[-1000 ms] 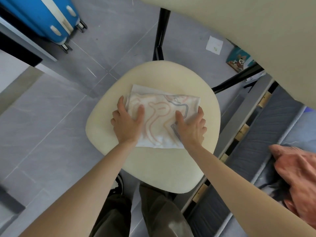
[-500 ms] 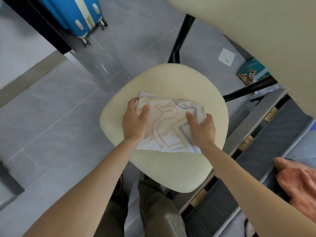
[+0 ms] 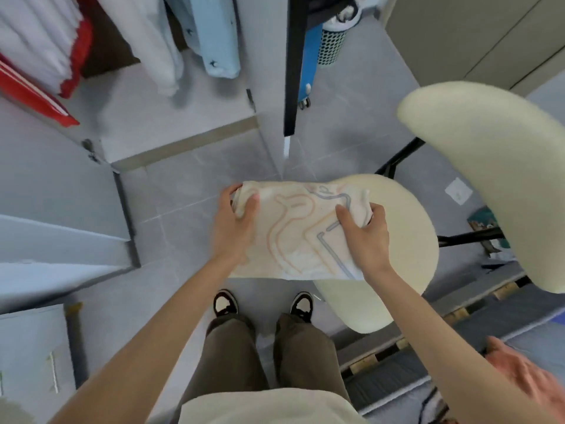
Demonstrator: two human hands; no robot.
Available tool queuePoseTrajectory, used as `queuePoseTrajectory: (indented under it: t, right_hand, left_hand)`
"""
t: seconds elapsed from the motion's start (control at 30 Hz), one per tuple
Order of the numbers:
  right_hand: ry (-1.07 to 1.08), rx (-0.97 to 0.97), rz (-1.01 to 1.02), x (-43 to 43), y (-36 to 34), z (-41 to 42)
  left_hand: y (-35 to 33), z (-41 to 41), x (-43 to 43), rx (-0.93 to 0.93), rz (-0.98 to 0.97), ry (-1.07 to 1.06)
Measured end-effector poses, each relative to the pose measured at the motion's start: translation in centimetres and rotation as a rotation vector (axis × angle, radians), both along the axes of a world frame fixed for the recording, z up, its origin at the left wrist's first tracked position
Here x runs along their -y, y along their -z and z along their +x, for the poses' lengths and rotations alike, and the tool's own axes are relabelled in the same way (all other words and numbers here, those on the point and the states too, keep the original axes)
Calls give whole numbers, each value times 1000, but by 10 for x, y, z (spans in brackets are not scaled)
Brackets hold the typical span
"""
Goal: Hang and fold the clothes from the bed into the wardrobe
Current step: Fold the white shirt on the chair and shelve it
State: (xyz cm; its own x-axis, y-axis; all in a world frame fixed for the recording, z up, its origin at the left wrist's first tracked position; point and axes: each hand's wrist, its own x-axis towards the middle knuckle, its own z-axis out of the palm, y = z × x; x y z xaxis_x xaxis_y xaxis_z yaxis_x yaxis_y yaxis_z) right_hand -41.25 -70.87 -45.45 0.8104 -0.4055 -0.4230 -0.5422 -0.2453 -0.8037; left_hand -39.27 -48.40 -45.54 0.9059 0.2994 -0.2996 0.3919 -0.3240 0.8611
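A folded white garment [image 3: 295,234] with orange and grey line print is held in the air between the cream chair [image 3: 406,255] and the open wardrobe [image 3: 171,117]. My left hand [image 3: 234,228] grips its left edge, thumb on top. My right hand [image 3: 365,237] grips its right edge the same way. The garment's right part hangs over the chair seat's left rim. Light blue and white clothes [image 3: 214,35] hang inside the wardrobe. A pink-orange garment [image 3: 526,381] lies on the bed at the lower right.
The wardrobe's grey door [image 3: 58,191] stands open at the left, with drawers [image 3: 33,347] below it. A blue suitcase [image 3: 308,56] and a white mesh bin [image 3: 331,41] stand beyond a black panel. The chair's backrest [image 3: 495,179] rises at the right. My shoes [image 3: 263,304] stand on grey floor tiles.
Both hands have taken hold of the folded garment's edges and lifted it off the chair seat to the left. My view has turned toward the wardrobe.
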Motion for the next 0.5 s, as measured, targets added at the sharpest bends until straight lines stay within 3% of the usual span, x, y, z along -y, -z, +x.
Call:
queuePoseTrajectory:
  t: [0.23, 0.5]
  right_hand:
    - [-231, 212, 7, -121, -115, 55]
    - [-351, 536, 62, -232, -283, 138]
  left_hand:
    - [-123, 16, -124, 197, 46, -129]
    - [-295, 73, -239, 491, 59, -201]
